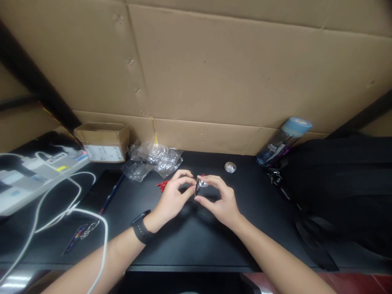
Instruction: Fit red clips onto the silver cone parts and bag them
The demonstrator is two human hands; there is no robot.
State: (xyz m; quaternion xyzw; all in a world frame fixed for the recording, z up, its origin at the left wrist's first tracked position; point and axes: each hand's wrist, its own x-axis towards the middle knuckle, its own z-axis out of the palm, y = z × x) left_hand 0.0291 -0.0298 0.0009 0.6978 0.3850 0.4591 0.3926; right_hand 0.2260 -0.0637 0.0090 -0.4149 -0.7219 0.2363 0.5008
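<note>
My right hand [222, 201] pinches a small, thin, dark-faced round piece [197, 187] by its edges, with the thumb below and fingers above. A shiny silver part [203, 183] shows just behind it, inside the curve of that hand. From the other side, the thumb and fingertips of my left hand [175, 197] close on the same round piece. A cluster of red cord or beads [162, 186] lies on the table beside my left hand, partly hidden by it. Farther back sits a shiny silver dome-shaped piece [230, 167], touched by neither hand.
Crumpled clear plastic bags [159, 157] and an open cardboard box [104, 141] stand back left. A power strip [45, 175], white cable [105, 228], dark phone-like slab [99, 190] and keyring [87, 232] lie left. At right are a blue-capped bottle [283, 141] and black backpack [339, 192].
</note>
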